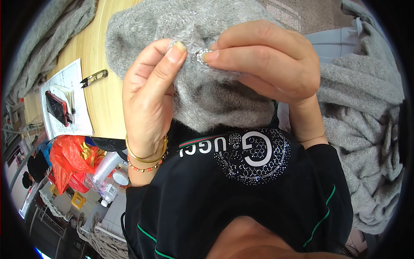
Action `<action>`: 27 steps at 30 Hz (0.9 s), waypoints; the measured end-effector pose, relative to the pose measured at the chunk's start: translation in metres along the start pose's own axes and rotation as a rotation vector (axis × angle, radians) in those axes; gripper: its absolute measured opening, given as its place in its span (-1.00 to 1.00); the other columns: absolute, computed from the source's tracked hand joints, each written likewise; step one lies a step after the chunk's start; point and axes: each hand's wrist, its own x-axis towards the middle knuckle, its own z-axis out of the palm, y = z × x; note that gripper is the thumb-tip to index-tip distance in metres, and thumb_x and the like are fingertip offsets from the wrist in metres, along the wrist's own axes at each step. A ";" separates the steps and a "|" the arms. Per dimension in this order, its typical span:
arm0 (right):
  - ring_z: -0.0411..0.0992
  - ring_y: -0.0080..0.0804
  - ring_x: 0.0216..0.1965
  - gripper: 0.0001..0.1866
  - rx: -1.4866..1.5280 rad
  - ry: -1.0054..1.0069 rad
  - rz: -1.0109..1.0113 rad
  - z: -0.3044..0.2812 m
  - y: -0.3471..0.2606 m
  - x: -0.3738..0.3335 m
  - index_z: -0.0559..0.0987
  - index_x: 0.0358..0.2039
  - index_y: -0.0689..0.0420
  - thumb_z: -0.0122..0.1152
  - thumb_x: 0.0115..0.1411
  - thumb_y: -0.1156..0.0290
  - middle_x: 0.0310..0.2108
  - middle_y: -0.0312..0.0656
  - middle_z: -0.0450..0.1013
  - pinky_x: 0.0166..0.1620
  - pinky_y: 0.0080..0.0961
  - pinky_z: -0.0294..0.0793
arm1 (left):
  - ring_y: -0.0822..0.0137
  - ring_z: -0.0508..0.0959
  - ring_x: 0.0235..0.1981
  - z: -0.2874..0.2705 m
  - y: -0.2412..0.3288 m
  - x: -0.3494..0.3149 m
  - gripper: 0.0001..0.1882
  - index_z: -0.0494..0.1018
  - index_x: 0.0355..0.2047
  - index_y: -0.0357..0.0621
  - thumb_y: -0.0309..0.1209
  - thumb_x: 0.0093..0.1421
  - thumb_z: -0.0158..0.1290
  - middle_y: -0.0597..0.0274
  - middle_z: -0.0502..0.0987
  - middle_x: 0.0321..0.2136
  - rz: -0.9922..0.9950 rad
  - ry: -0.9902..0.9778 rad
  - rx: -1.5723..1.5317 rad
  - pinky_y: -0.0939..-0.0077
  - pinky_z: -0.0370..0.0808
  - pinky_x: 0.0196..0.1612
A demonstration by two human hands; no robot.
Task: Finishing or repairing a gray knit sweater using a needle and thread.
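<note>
A fuzzy grey knit garment (215, 101) is bunched in front of my chest, partly over the table edge. The thumb and forefinger of my left hand (148, 88) are pressed together on a bit of the knit; a thread or needle there is too small to make out. Between the fingertips of my right hand (276, 62) is a small sparkling rhinestone button (202, 56), lying against the knit. A narrow gap separates the two pinches. Fingers hide the button's right side.
Left on the wooden table (110, 103) lie black thread snips (94, 78) and a phone (58, 108) on printed paper (84, 105). A red plastic bag (67, 157) sits below the table edge. More grey knitwear (362, 116) is heaped at the right and far left.
</note>
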 end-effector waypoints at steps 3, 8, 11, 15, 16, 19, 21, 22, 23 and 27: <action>0.53 -0.43 -0.50 -0.74 -0.024 0.003 0.007 0.005 0.000 -0.004 0.66 -0.38 0.23 0.37 -0.19 0.63 -0.41 -0.14 0.54 -0.49 -0.63 0.53 | 0.59 0.49 -0.20 -0.001 -0.001 0.001 -0.83 0.48 -0.12 -0.31 -0.49 0.32 0.05 0.32 0.56 -0.24 0.012 -0.008 0.019 0.69 0.38 -0.08; 0.54 -0.44 -0.49 -0.78 -0.023 0.001 0.008 0.007 0.002 -0.006 0.66 -0.40 0.23 0.38 -0.16 0.62 -0.41 -0.17 0.54 -0.48 -0.65 0.53 | 0.62 0.48 -0.28 0.000 -0.004 -0.003 -0.82 0.48 -0.11 -0.32 -0.55 0.28 0.10 0.34 0.56 -0.29 0.086 0.067 0.092 0.75 0.39 -0.20; 0.54 -0.44 -0.49 -0.78 -0.009 0.005 0.002 0.009 0.004 -0.005 0.66 -0.39 0.23 0.38 -0.15 0.62 -0.41 -0.17 0.54 -0.48 -0.65 0.53 | 0.65 0.47 -0.31 -0.002 -0.005 -0.003 -0.80 0.47 -0.10 -0.32 -0.58 0.27 0.11 0.36 0.55 -0.32 0.115 0.076 0.159 0.79 0.38 -0.24; 0.53 -0.42 -0.48 -0.76 -0.001 -0.031 0.039 0.008 0.003 -0.003 0.66 -0.37 0.23 0.38 -0.14 0.64 -0.40 -0.16 0.54 -0.47 -0.62 0.52 | 0.64 0.46 -0.33 0.000 -0.002 -0.004 -0.70 0.48 -0.07 -0.31 -0.62 0.18 0.20 0.37 0.55 -0.31 0.115 0.088 0.241 0.79 0.38 -0.24; 0.53 -0.42 -0.48 -0.76 0.000 -0.031 0.039 0.008 0.004 -0.003 0.66 -0.37 0.23 0.38 -0.14 0.64 -0.40 -0.16 0.54 -0.47 -0.62 0.52 | 0.64 0.46 -0.33 -0.003 -0.001 -0.004 -0.70 0.48 -0.07 -0.31 -0.62 0.18 0.20 0.37 0.55 -0.31 0.115 0.090 0.241 0.79 0.38 -0.24; 0.53 -0.41 -0.47 -0.75 -0.010 -0.061 0.071 0.008 0.004 0.001 0.66 -0.36 0.22 0.37 -0.15 0.67 -0.40 -0.16 0.55 -0.47 -0.60 0.50 | 0.44 0.52 -0.15 -0.015 -0.005 -0.008 -0.63 0.44 -0.02 -0.36 -0.70 0.13 0.18 0.20 0.54 -0.16 0.162 -0.038 0.469 0.59 0.48 -0.05; 0.54 -0.38 -0.42 -0.74 0.091 -0.121 0.114 0.006 0.002 0.008 0.65 -0.36 0.25 0.33 -0.15 0.71 -0.39 -0.13 0.55 -0.42 -0.57 0.51 | 0.40 0.52 -0.13 -0.018 -0.008 -0.009 -0.55 0.43 -0.01 -0.38 -0.76 0.06 0.21 0.19 0.52 -0.14 0.333 -0.045 0.666 0.56 0.49 -0.03; 0.54 -0.38 -0.42 -0.74 0.093 -0.124 0.113 0.001 -0.002 0.014 0.65 -0.36 0.25 0.33 -0.15 0.71 -0.39 -0.13 0.55 -0.42 -0.57 0.51 | 0.40 0.52 -0.13 -0.017 -0.008 -0.009 -0.55 0.43 -0.01 -0.38 -0.76 0.06 0.21 0.19 0.52 -0.14 0.332 -0.041 0.665 0.56 0.49 -0.03; 0.54 -0.36 -0.42 -0.76 0.109 -0.174 0.234 -0.007 -0.010 0.021 0.66 -0.32 0.21 0.32 -0.09 0.66 -0.39 -0.16 0.54 -0.38 -0.55 0.52 | 0.43 0.52 -0.16 -0.015 -0.009 -0.009 -0.56 0.43 -0.01 -0.39 -0.75 0.07 0.21 0.21 0.52 -0.16 0.334 0.000 0.664 0.60 0.49 -0.09; 0.55 -0.32 -0.44 -0.80 -0.202 0.055 -0.462 0.017 0.034 0.017 0.65 -0.31 0.16 0.30 -0.01 0.62 -0.39 -0.19 0.51 -0.41 -0.52 0.53 | 0.60 0.48 -0.31 -0.011 -0.012 -0.010 -0.57 0.51 -0.09 -0.32 -0.66 0.00 0.33 0.34 0.55 -0.26 0.281 0.165 0.615 0.73 0.46 -0.19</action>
